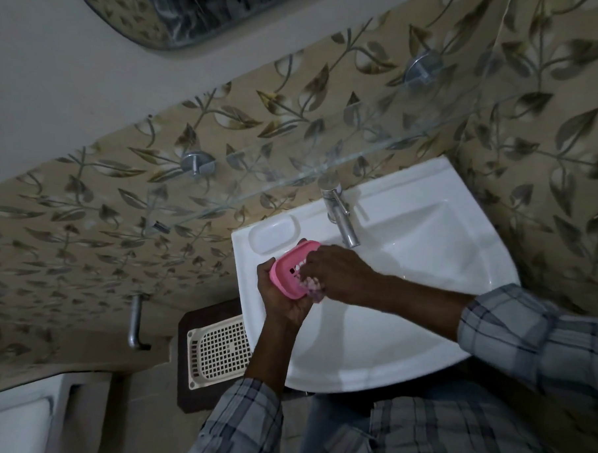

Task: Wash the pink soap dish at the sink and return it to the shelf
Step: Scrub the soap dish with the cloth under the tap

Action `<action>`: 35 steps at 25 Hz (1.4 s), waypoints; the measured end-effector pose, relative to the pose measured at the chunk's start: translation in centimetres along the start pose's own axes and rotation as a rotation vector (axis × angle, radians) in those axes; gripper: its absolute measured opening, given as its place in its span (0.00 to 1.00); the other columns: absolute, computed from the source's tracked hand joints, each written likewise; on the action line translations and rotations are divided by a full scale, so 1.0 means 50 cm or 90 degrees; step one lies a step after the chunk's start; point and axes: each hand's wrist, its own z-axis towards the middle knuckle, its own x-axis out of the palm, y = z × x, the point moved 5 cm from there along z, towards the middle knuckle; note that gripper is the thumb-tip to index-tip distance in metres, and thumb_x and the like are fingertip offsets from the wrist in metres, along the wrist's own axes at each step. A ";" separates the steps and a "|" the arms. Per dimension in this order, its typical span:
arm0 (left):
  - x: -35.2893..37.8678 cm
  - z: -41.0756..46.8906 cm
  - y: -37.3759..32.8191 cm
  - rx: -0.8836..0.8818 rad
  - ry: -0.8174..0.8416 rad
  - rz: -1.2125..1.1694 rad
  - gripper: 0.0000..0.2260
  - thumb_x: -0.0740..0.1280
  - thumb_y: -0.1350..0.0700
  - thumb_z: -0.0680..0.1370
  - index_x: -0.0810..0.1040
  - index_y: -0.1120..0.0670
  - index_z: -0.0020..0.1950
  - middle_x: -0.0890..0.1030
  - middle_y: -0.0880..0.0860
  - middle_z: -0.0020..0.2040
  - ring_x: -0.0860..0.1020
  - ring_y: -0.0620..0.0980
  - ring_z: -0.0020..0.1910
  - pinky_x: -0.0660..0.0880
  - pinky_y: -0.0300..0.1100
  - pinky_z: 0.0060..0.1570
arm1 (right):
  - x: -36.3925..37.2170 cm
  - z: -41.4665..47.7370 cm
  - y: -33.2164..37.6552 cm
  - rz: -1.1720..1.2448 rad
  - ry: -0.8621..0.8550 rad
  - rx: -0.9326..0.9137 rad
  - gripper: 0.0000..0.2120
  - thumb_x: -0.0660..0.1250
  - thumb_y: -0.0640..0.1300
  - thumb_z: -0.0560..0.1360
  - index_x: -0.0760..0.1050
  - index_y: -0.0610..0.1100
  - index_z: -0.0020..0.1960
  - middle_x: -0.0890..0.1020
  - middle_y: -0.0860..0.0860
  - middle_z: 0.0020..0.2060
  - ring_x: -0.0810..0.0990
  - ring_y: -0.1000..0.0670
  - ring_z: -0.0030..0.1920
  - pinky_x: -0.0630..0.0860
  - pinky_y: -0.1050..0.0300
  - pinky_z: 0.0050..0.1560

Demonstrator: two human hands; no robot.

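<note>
The pink soap dish (pixel 289 268) is held tilted over the left rim of the white sink (pixel 408 282). My left hand (pixel 284 299) grips it from below. My right hand (pixel 340 274) lies over the dish's inner side with its fingers bent into it; a small purplish thing (pixel 313 288) shows at the fingertips, too blurred to name. The chrome tap (pixel 341 216) stands just behind the hands, and no water stream is visible. The glass shelf (pixel 258 187) runs along the leaf-patterned wall above the sink and looks bare.
A moulded soap recess (pixel 273 233) sits in the sink's back left corner. Below the sink on the left lie a cream perforated basket (pixel 222 351) on a dark board, a metal pipe (pixel 134 322), and a white fixture (pixel 22 419). A mirror (pixel 197 9) hangs above.
</note>
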 end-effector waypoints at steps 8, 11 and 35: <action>-0.013 0.010 -0.031 -0.013 0.060 0.009 0.33 0.63 0.44 0.71 0.71 0.62 0.71 0.79 0.63 0.59 0.79 0.59 0.55 0.75 0.50 0.56 | 0.005 -0.005 0.002 -0.049 -0.031 -0.197 0.14 0.73 0.29 0.65 0.86 0.42 0.48 0.88 0.44 0.45 0.87 0.41 0.47 0.83 0.46 0.58; 0.010 0.005 -0.040 -0.015 0.060 0.022 0.35 0.60 0.44 0.72 0.66 0.61 0.75 0.76 0.64 0.61 0.78 0.60 0.54 0.79 0.51 0.52 | -0.016 -0.014 -0.014 -0.108 -0.062 -0.161 0.08 0.73 0.34 0.69 0.86 0.42 0.46 0.88 0.44 0.44 0.87 0.41 0.45 0.78 0.50 0.55; -0.004 -0.012 0.007 0.180 0.009 0.177 0.35 0.48 0.30 0.77 0.62 0.48 0.79 0.71 0.56 0.74 0.71 0.54 0.73 0.66 0.53 0.73 | 0.012 -0.018 0.039 0.579 -0.099 0.493 0.33 0.83 0.43 0.68 0.73 0.46 0.69 0.84 0.48 0.61 0.83 0.48 0.61 0.82 0.51 0.61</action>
